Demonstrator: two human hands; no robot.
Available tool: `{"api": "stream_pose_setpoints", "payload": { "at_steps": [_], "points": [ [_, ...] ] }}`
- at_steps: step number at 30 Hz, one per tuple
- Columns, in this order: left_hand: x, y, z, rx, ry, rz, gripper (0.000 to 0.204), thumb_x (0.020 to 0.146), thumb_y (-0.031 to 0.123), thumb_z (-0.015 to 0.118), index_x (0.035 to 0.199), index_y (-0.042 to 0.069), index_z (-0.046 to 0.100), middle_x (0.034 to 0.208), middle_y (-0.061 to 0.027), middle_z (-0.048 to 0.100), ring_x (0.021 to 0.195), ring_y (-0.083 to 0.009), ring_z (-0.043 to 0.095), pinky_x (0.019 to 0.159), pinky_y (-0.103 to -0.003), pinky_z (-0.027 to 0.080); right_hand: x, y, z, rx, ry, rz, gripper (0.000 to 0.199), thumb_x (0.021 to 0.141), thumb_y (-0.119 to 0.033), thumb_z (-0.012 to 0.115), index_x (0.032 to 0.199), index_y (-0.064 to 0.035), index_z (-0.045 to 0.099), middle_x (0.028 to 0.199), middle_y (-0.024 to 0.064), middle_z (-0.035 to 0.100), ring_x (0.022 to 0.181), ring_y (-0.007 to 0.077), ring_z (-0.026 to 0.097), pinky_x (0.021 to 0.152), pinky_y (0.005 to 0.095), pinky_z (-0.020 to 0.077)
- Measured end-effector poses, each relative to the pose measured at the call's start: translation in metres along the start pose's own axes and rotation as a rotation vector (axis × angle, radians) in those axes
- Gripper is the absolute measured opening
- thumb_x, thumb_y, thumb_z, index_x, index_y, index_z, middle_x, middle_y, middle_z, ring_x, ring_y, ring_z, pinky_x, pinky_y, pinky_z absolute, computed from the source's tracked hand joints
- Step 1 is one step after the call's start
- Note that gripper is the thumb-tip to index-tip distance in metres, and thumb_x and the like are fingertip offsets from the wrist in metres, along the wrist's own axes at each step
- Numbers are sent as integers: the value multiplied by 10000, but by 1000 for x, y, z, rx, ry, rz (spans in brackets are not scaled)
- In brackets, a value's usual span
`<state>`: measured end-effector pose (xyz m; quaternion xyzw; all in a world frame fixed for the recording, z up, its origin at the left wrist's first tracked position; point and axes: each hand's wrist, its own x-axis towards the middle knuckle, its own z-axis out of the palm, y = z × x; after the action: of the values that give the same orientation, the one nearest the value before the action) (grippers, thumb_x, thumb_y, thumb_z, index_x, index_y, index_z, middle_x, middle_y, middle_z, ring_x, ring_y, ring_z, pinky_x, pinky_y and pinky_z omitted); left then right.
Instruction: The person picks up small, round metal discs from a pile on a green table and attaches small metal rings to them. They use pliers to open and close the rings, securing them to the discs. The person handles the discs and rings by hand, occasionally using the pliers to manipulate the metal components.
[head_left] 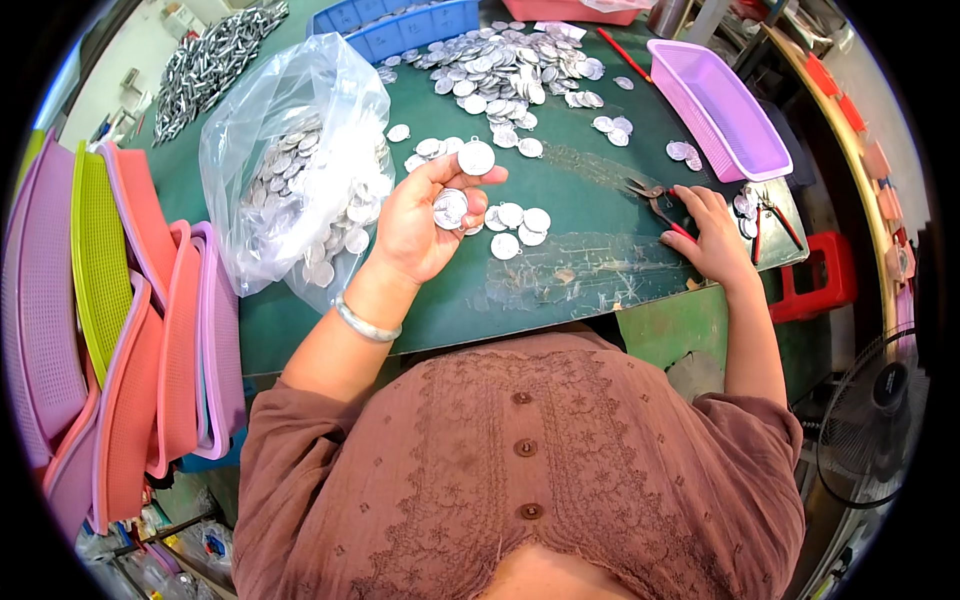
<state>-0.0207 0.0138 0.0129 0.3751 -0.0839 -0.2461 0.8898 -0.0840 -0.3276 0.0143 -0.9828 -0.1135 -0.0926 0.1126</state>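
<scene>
My left hand point(408, 235) is raised over the near part of the green table, palm up. Between its thumb and fingers it pinches a round silver medal point(477, 157) with a small loop, and another medal point(450, 208) lies against the palm and fingers. My right hand point(718, 235) rests at the table's right side, its fingers around the red handles of small pliers point(656, 203) whose jaws point left and away from me. Just right of my left hand, several loose medals point(507, 245) lie flat. Behind it a large heap of medals point(510, 65) spreads out.
A clear plastic bag point(230, 190) of medals stands at left. Beyond are a pile of metal pieces point(205, 75) and a blue bin point(410, 35). An empty purple basket point(715, 90) stands far right, near other pliers point(765, 215). Stacked baskets point(105, 260) lean at left; a fan point(885, 400) stands right.
</scene>
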Motion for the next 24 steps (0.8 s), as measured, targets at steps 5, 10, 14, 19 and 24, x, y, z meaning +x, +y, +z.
{"api": "stream_pose_setpoints", "payload": {
  "at_steps": [5,10,14,19,24],
  "points": [
    [0,1,6,11,-15,-11,352,890,213,301,1067,-49,456,1020,-199,532,633,-127,439,536,-212,375,-2,2,3,-12,18,-9,543,673,-229,666,1133,-23,463,1154,157,436,1067,318,406,911,369,330],
    [2,1,4,3,-7,-29,345,887,207,305,1064,-47,458,1020,-202,531,631,-127,439,532,-214,374,8,-11,-3,56,95,-57,466,699,-197,640,1098,-13,486,1126,154,462,1056,314,422,906,369,335],
    [6,1,2,6,-30,-41,335,885,197,309,1061,-44,461,1006,-197,540,622,-120,438,525,-211,370,32,-41,-3,351,75,-45,343,739,-154,596,1034,7,529,1043,149,525,959,277,506,820,337,405],
    [8,-1,4,35,-30,-42,334,889,201,308,1064,-39,462,980,-178,555,594,-109,431,518,-207,365,74,-79,18,777,-65,-106,263,784,-139,546,993,20,559,911,102,591,800,163,558,695,276,445],
    [9,-1,1,62,-21,-40,340,893,212,306,1060,-36,469,959,-161,565,584,-106,432,513,-205,362,107,-117,31,1140,-243,-62,237,807,-118,544,985,37,550,871,42,584,788,83,525,721,225,423]
  ]
}}
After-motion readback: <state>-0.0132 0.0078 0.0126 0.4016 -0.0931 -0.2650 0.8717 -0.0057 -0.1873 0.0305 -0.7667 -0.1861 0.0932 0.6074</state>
